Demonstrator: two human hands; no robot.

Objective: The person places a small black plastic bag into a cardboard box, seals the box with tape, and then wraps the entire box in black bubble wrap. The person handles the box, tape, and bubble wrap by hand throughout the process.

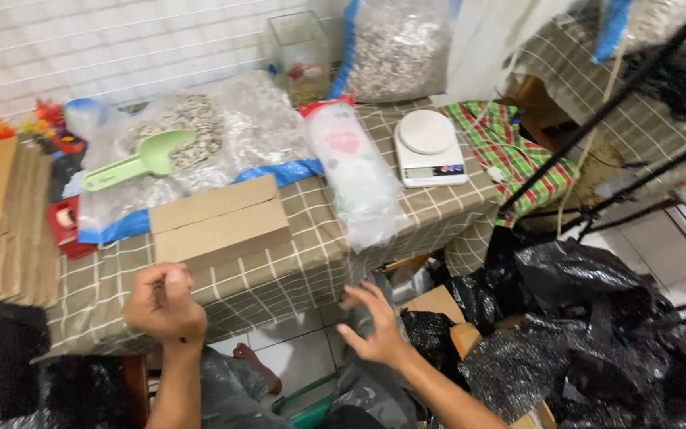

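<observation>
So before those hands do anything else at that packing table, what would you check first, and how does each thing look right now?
1. Left hand free: cannot tell; it is curled shut near the table edge, and anything inside is hidden.
2. Right hand free: ok; open, fingers spread, holding nothing.
3. Cardboard box closed: ok; flaps lie flat.
4. Green scoop at hand: ok; it rests on the open bag of seeds.
5. White scale clear: ok; nothing sits on its plate.

Checked tablecloth table (279, 274), cardboard box (220, 222), white scale (429, 147), clear bags (359, 179), green scoop (140, 161)
</observation>
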